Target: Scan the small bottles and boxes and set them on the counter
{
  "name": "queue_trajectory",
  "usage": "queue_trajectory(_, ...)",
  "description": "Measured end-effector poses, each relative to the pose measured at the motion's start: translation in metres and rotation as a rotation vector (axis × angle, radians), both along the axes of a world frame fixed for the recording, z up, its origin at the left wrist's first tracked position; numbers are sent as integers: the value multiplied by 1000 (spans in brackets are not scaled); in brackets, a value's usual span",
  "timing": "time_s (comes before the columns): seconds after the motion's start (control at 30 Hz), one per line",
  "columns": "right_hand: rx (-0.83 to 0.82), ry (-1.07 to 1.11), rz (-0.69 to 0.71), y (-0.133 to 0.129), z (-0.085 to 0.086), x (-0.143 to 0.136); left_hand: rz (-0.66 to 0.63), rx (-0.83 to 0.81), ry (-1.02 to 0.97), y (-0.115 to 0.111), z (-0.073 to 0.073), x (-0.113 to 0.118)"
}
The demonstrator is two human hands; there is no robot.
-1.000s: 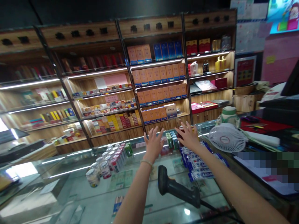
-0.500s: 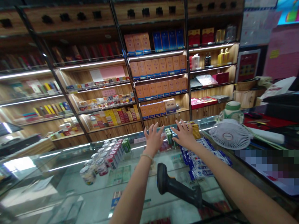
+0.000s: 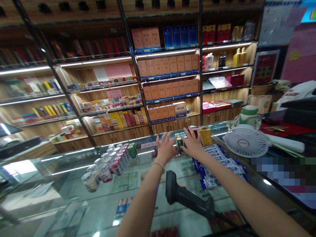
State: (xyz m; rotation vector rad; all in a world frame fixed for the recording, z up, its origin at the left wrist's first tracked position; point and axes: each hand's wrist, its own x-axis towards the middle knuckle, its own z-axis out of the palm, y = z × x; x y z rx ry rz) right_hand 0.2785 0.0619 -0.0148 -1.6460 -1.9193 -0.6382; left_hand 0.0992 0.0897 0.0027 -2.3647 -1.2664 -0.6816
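My left hand (image 3: 166, 148) is stretched out over the glass counter (image 3: 86, 205), fingers apart and holding nothing, with a thin bracelet on the wrist. Just right of it, my right hand (image 3: 193, 144) reaches forward with spread fingers, also empty. Small green cans (image 3: 179, 144) stand between the two hands, nearest to my right fingertips. Between my forearms lies a black barcode scanner (image 3: 189, 197). Blue-and-white packets (image 3: 217, 164) are spread beneath and beside my right forearm. Yellow packs (image 3: 205, 136) sit just beyond my right hand.
Rows of jars and cans (image 3: 110, 163) stand on the counter at left. At right are a white fan (image 3: 244, 141), a green-and-white jug (image 3: 248, 115) and a pixelated area. Shelves with orange boxes (image 3: 170, 67) line the back wall.
The view has shifted slightly, and the upper shelves sit higher in the picture. My left hand is a little further right, closer to the green cans. Both hands stay open.
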Motion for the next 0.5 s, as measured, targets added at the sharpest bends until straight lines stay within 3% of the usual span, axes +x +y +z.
queue_trajectory(0.5,43,-1,20,1,-2,-11,-31,-6,-58,-2,-1,3)
